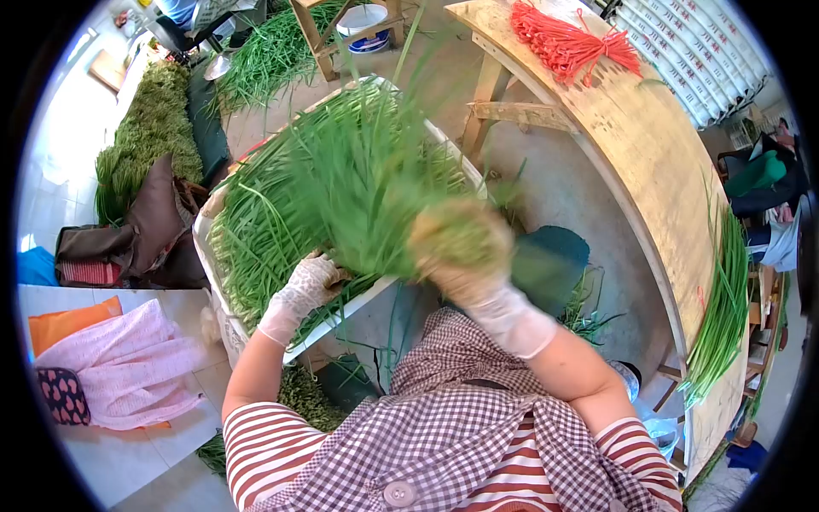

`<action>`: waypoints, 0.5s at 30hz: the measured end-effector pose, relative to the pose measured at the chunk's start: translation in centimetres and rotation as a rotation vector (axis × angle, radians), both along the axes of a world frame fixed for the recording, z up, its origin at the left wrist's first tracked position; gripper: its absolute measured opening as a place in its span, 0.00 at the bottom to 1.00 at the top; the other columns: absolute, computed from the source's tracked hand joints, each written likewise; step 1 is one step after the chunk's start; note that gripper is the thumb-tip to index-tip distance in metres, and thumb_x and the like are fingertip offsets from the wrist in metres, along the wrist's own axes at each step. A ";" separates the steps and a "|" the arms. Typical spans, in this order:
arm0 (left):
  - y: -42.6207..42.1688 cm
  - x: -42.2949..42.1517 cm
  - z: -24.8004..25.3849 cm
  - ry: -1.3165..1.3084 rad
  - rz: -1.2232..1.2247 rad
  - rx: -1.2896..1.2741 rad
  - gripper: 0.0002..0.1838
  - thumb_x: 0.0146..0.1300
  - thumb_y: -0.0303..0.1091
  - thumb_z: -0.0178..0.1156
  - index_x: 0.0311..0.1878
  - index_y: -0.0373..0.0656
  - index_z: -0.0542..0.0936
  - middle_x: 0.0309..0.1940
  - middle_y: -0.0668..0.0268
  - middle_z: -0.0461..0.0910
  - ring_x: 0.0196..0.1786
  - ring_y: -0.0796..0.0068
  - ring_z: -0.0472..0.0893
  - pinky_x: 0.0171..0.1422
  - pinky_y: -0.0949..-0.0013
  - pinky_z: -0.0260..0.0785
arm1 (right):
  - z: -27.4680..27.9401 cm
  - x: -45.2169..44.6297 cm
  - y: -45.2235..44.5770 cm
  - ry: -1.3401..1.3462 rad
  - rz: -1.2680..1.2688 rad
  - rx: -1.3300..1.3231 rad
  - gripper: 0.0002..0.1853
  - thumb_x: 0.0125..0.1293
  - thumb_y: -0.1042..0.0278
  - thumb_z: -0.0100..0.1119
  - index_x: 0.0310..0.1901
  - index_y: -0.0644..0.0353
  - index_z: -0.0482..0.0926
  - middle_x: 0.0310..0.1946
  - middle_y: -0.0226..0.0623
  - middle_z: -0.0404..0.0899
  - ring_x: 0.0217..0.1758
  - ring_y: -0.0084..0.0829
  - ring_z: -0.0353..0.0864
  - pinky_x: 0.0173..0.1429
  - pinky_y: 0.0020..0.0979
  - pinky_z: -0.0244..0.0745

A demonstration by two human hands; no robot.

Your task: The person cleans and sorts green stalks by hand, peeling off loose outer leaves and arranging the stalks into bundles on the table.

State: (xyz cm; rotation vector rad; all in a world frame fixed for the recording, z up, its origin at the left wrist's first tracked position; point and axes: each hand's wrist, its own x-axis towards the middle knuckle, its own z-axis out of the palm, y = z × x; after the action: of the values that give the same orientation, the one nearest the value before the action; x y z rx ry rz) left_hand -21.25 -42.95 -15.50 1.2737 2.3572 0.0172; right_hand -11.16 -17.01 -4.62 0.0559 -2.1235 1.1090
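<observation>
A white tub [205, 235] in front of me is packed with long green chives [273, 205], stalk ends and leaves lying together. My right hand [465, 264], in a pale glove and blurred by motion, is closed around a bunch of chives [388, 200] at the tub's near right side. The bunch's leaves fan up and leftward over the tub. At the near left rim, my left hand [303, 294], also gloved, has its fingers curled into the leaves; its fingertips are partly hidden there.
On the right, a curved wooden table [631, 145] carries a bundle of red ties [576, 43] and a bunch of chives [718, 299]. More greens [149, 128] are piled at the left. A wooden stool [320, 38] and white bucket [363, 26] stand behind the tub.
</observation>
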 end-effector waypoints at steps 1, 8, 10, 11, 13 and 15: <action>0.6 0.3 0.3 -0.008 0.003 -0.108 0.12 0.54 0.37 0.63 0.42 0.51 0.84 0.45 0.66 0.81 0.54 0.62 0.77 0.72 0.52 0.57 | 0.3 -0.1 -1.4 0.015 0.314 -0.430 0.20 0.50 0.79 0.70 0.46 0.64 0.77 0.34 0.31 0.81 0.36 0.24 0.82 0.41 0.23 0.83; -0.5 1.2 0.9 0.042 -0.008 0.366 0.12 0.49 0.36 0.67 0.38 0.48 0.84 0.38 0.65 0.82 0.44 0.57 0.80 0.57 0.55 0.68 | 16.1 0.9 8.0 0.009 -0.016 -0.014 0.13 0.65 0.66 0.55 0.51 0.57 0.75 0.43 0.34 0.78 0.43 0.31 0.78 0.48 0.32 0.76; 1.0 3.0 6.5 -0.018 0.253 0.058 0.11 0.51 0.37 0.66 0.39 0.48 0.84 0.36 0.61 0.81 0.43 0.56 0.79 0.49 0.57 0.71 | 21.3 3.3 12.5 0.534 0.009 -0.127 0.14 0.65 0.67 0.54 0.52 0.56 0.75 0.45 0.35 0.77 0.46 0.34 0.77 0.50 0.34 0.74; 2.5 3.5 9.2 0.018 0.281 -0.082 0.12 0.53 0.37 0.65 0.41 0.48 0.83 0.36 0.60 0.82 0.44 0.56 0.79 0.50 0.57 0.71 | 22.7 4.3 14.1 0.688 0.002 -0.127 0.14 0.65 0.68 0.55 0.52 0.56 0.75 0.45 0.35 0.77 0.46 0.34 0.77 0.50 0.34 0.74; 4.0 4.8 12.7 0.184 0.266 0.144 0.12 0.54 0.36 0.65 0.42 0.45 0.83 0.42 0.60 0.82 0.49 0.59 0.80 0.55 0.59 0.70 | 25.3 6.1 17.1 0.882 -0.055 -0.063 0.14 0.64 0.69 0.56 0.52 0.56 0.76 0.44 0.35 0.78 0.45 0.33 0.78 0.52 0.33 0.74; 7.2 6.1 15.9 0.357 0.184 0.560 0.11 0.54 0.33 0.65 0.42 0.44 0.82 0.41 0.61 0.82 0.49 0.59 0.80 0.56 0.59 0.70 | 27.4 7.3 19.3 0.970 -0.128 0.035 0.15 0.63 0.69 0.59 0.52 0.57 0.77 0.42 0.34 0.81 0.44 0.32 0.80 0.53 0.32 0.75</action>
State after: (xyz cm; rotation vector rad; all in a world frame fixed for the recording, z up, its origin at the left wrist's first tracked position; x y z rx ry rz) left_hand -15.18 -35.72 0.36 1.3810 2.8996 0.5918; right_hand -3.86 2.29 22.78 0.3861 -1.2488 0.7350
